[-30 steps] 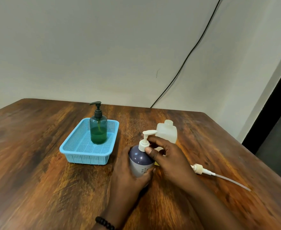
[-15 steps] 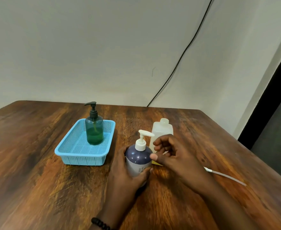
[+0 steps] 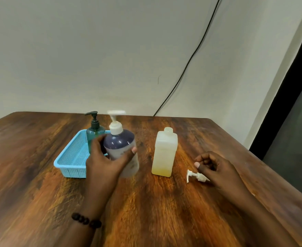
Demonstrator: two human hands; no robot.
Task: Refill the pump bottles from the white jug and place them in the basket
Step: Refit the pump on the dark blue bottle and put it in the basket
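wooden table (image 3: pixel 39 202) under a plain wall: your left hand (image 3: pixel 105 164) grips the dark pump bottle (image 3: pixel 122 150), lifted and blurred, just right of the blue basket (image 3: pixel 72 157) where the green pump bottle (image 3: pixel 95 136) already stands. your right hand (image 3: pixel 216 166) hangs loosely curled, holding nothing, by a loose pump head (image 3: pixel 196 176); the uncapped white jug (image 3: pixel 164 152) stands between. carry it upright, clear the basket's near-right rim, and set it beside the green one without knocking it.

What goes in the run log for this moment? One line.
left hand holds purple bottle | right hand idle | green bottle in basket | jug uncapped
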